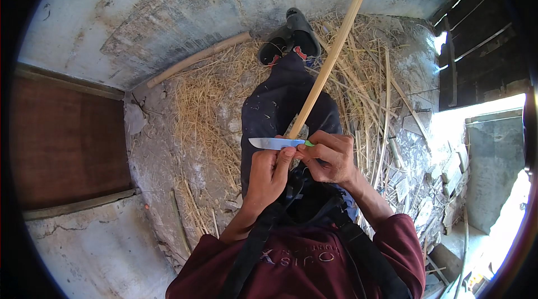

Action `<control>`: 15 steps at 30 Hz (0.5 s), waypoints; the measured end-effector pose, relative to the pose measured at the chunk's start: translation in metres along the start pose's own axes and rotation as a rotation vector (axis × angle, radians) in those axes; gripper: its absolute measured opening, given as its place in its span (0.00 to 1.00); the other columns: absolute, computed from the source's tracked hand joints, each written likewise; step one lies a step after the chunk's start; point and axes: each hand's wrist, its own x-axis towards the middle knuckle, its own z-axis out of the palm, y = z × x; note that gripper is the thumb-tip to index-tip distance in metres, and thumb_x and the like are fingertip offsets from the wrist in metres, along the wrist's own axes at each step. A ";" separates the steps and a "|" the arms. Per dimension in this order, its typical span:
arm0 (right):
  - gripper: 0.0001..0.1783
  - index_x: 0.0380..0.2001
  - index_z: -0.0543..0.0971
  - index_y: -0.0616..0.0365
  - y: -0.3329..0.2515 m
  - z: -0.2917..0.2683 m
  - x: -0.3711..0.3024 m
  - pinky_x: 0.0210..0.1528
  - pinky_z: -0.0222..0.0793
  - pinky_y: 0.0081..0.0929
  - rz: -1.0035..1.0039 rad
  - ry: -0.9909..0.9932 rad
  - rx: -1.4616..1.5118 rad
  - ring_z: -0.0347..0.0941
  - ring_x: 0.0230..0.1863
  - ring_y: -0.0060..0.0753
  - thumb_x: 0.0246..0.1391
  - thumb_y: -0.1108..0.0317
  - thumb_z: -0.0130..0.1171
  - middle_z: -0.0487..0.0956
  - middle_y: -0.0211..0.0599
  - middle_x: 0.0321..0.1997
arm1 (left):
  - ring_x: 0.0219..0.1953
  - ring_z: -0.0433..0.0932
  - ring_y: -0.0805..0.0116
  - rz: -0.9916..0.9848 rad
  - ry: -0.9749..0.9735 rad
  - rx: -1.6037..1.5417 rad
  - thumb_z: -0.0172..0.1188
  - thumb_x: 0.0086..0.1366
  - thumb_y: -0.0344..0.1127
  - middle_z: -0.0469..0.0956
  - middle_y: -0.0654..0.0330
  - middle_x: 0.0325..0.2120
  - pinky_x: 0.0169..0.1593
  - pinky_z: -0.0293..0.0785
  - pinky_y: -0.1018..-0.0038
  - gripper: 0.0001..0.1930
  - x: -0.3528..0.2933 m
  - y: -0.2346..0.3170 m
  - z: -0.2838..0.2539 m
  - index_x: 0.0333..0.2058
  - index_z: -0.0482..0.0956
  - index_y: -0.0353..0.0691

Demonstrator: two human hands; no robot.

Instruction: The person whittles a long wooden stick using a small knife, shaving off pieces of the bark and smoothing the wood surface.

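A kitchen knife [272,143] with a green handle lies crosswise over the near end of a long pale bamboo strip [335,52]. My right hand [328,159] is closed round the knife's handle, blade pointing left. Just below the blade, my left hand [268,178] is closed at the strip's near end, thumb up. The two hands nearly touch at the thumbs. The strip's gripped end is partly hidden by the blade and fingers. From there the strip slants up and away to the right, past my legs [260,111].
Straw-like shavings [204,114] cover the floor on the left. Several loose strips [386,103] lie on the right. A thick pole [199,59] rests along the far wall [179,13]. Broken slabs [451,173] are heaped at the right, and a brown panel [70,136] stands at the left.
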 end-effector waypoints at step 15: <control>0.12 0.28 0.83 0.50 -0.003 0.004 0.002 0.17 0.63 0.26 -0.027 0.067 -0.114 0.72 0.16 0.27 0.45 0.73 0.80 0.77 0.29 0.23 | 0.18 0.67 0.82 0.032 0.071 0.116 0.62 0.77 0.40 0.73 0.64 0.16 0.22 0.58 0.75 0.15 0.006 -0.001 -0.001 0.39 0.83 0.30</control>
